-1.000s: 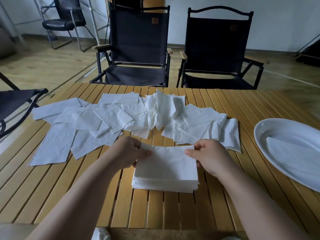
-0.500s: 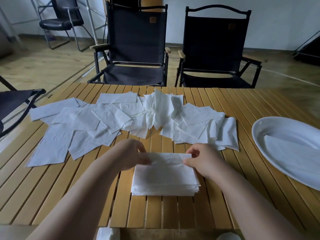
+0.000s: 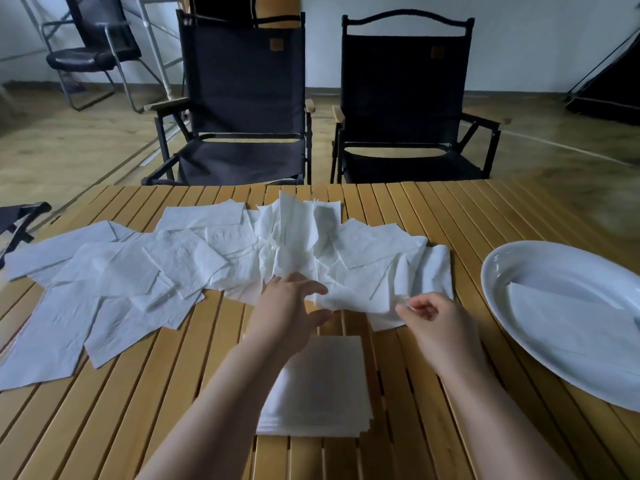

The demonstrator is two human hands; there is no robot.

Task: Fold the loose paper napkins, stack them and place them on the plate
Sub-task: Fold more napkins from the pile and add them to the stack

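Observation:
Several loose white paper napkins lie spread across the far half of the wooden slat table. A neat stack of folded napkins sits near the front edge, between my forearms. My left hand reaches over the stack, fingers apart, its fingertips at the near edge of the loose pile. My right hand pinches the corner of a loose napkin at the pile's right end. A white oval plate at the right holds one folded napkin.
Two black folding chairs stand behind the table's far edge. Another dark chair's arm pokes in at the left. An office chair stands far back left on the wooden floor.
Both hands have left the folded stack and moved forward to the loose pile. The top napkin now lies flat on the stack. The right hand has pinched a loose napkin's corner.

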